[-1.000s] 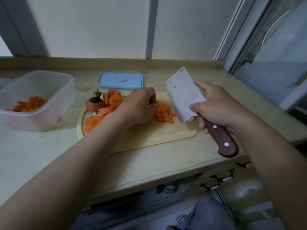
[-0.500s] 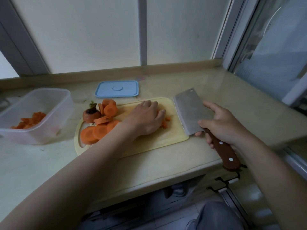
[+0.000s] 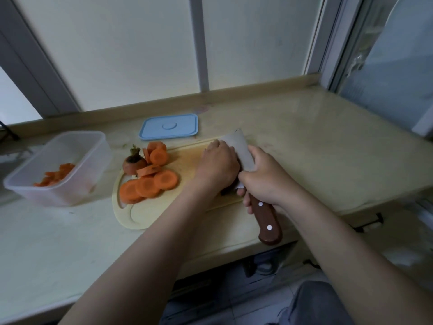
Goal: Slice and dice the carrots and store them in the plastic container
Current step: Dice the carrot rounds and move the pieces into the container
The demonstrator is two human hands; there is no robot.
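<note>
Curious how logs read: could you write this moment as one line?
right hand grips cleaver | left hand beside blade, over cutting board | carrot slices undiced | container partly filled | lid off

Looking across a glossy beige countertop (image 3: 328,146) spreading from nine to three o'clock. Facing frosted window panes (image 3: 131,50) at twelve o'clock, split by a grey mullion (image 3: 199,43). Catching a raised beige ledge (image 3: 257,87) running beneath them. Glimpsing tiled floor (image 3: 210,306) at six o'clock, below the counter edge, and grey fabric (image 3: 316,303) at five o'clock.

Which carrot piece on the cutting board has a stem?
The stubby carrot end at the board's left edge; the rest are flat round slices.
</note>
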